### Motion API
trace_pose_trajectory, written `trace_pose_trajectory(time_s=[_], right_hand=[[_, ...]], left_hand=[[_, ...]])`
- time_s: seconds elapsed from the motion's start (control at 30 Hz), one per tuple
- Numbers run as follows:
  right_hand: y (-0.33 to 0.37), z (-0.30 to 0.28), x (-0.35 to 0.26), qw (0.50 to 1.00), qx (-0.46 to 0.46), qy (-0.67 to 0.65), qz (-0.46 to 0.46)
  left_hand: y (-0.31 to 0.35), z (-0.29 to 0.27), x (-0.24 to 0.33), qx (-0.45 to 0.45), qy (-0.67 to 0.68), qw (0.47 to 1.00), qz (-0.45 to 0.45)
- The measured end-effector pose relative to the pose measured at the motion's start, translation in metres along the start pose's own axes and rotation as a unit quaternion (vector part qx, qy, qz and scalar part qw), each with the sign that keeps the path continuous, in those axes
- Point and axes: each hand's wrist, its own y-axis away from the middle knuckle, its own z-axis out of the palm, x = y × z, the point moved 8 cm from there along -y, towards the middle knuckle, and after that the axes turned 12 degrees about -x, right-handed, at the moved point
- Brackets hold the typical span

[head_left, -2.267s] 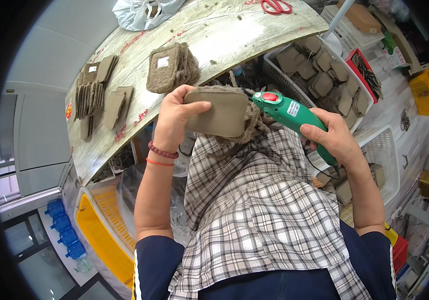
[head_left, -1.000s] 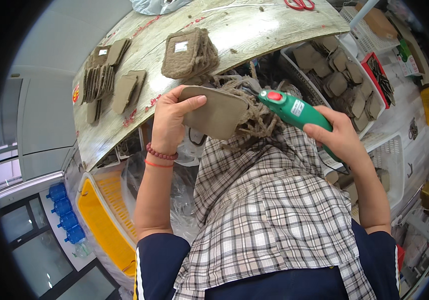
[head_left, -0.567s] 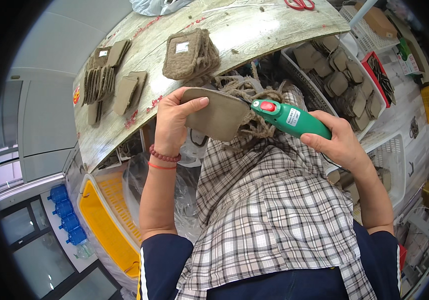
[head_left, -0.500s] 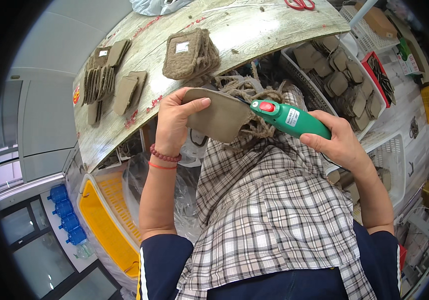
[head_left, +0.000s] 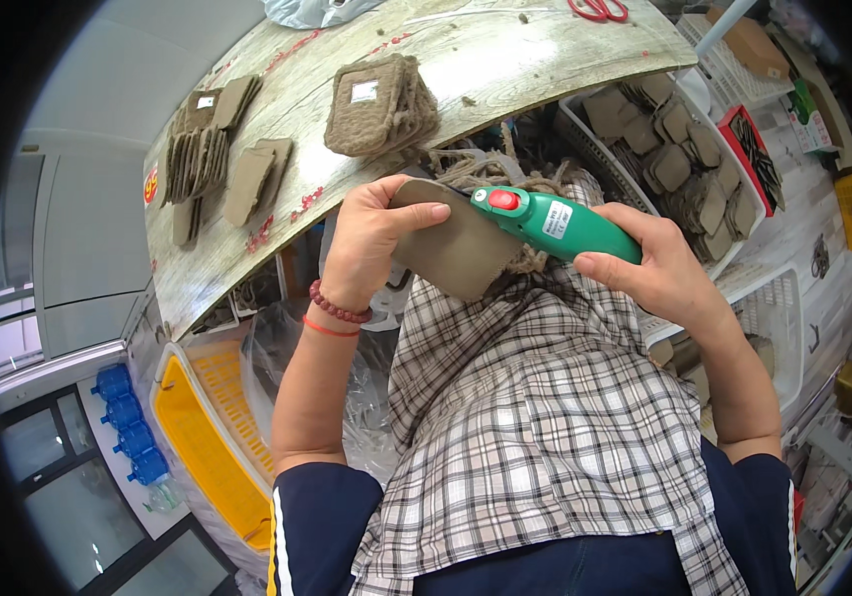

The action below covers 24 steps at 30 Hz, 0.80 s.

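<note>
Between the thumb and fingers of my left hand (head_left: 371, 228) is a flat olive-brown fabric pad (head_left: 456, 243) with rounded corners, held above my lap. My right hand (head_left: 662, 263) is wrapped round green electric scissors (head_left: 595, 234) with a red switch. Their dark tip lies against the pad's upper edge, and the blades are mostly hidden behind it. Loose ropy fabric trimmings (head_left: 535, 181) lie beyond the pad. On the table just past my left hand stands a stack of fuzzy brown pads (head_left: 376, 124).
More pads (head_left: 200, 159) lie on the table's (head_left: 505, 50) left part, and red-handled scissors (head_left: 600, 10) at its far edge. A white crate (head_left: 595, 149) filled with pads stands to the right. At lower left is a yellow basket (head_left: 198, 437). A checked apron (head_left: 545, 417) covers my lap.
The electric scissors have moved left along the pad's upper edge. My left hand has shifted slightly right with the pad, which is tilted more steeply.
</note>
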Motion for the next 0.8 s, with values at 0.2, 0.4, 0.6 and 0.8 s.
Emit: trace_pose_trajectory(time_s=[0.2,0.4,0.6,0.8], right_hand=[[-0.022,0.003,-0.008,0.999,0.038,-0.017,-0.022],[-0.006,-0.024,0.014,0.991,0.115,-0.069,-0.023],[0.01,-0.029,0.036,0.985,0.15,-0.082,0.005],[0.011,-0.019,0.04,0.986,0.136,-0.095,0.005]], left_hand=[[0.013,-0.027,0.012,0.031,0.003,0.997,0.073],[0.09,-0.26,0.041,0.37,0.093,0.87,0.313],[0.059,-0.177,0.083,0.573,-0.607,0.547,0.058],[-0.04,-0.043,0.061,0.356,-0.673,0.629,0.154]])
